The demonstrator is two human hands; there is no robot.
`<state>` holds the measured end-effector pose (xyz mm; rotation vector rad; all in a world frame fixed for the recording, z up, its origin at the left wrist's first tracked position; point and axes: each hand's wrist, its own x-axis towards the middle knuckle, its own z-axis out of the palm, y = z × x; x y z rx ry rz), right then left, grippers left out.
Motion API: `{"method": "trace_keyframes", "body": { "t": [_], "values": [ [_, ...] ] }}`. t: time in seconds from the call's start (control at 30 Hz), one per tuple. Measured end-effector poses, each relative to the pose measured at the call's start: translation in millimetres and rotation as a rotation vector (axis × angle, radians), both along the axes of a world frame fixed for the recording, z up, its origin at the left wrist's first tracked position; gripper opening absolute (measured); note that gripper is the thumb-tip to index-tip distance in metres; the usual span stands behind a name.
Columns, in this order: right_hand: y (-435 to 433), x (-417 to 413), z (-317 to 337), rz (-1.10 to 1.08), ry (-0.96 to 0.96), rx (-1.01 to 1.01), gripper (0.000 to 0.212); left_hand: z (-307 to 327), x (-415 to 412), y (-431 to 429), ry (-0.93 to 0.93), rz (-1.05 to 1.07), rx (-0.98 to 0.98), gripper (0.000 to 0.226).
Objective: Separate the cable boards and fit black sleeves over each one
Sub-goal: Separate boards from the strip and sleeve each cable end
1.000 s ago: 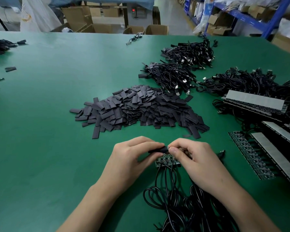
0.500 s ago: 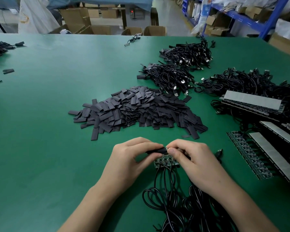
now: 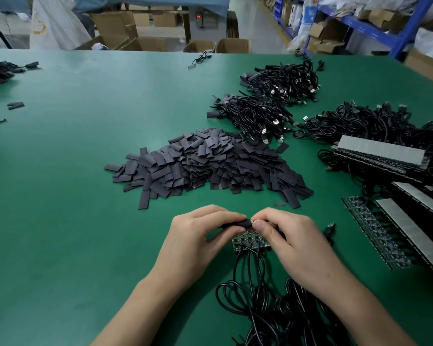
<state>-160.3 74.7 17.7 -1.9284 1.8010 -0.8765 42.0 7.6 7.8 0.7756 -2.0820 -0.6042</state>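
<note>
L hand (image 3: pixel 198 243) & R hand (image 3: pixel 295 248) grips both pinch one short black tube sleeve (image 3: pixel 236 224), just above small green cable-board strip (image 3: pixel 248 242) w/ black wires (image 3: pixel 248 283), near side of green table (image 3: pixel 60 221).

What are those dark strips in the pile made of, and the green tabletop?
Pile of sleeves: probably thin plastic or rubber tubing, flattened, matte charcoal. Tabletop: seemingly a smooth green mat, with a soft sheen at the far side.

Green table (image 3: pixel 60 221) under sleeve pile (image 3: pixel 205 163), cable bundles (image 3: pixel 258 116).
</note>
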Motion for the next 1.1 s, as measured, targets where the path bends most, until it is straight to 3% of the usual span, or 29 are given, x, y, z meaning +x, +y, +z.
{"method": "trace_keyframes", "body": {
  "t": [0.37, 0.63, 0.83, 1.1],
  "values": [
    [1, 4, 3, -0.024, 0.080, -0.018, 0.020, -2, -3, 0, -0.014, 0.007, -0.083, 0.019],
    [1, -2, 4, -0.019, -0.064, -0.024, 0.024, 4, -2, 1, 0.050, 0.066, 0.017, 0.023],
    [1, 2, 3, -0.029, -0.147, -0.059, 0.024, 8, -1, 2, 0.168, 0.237, 0.069, 0.031],
    [2, 7, 3, -0.064, -0.111, -0.042, 0.020, 5, -7, 5, 0.162, 0.230, 0.035, 0.025]
  ]
}}
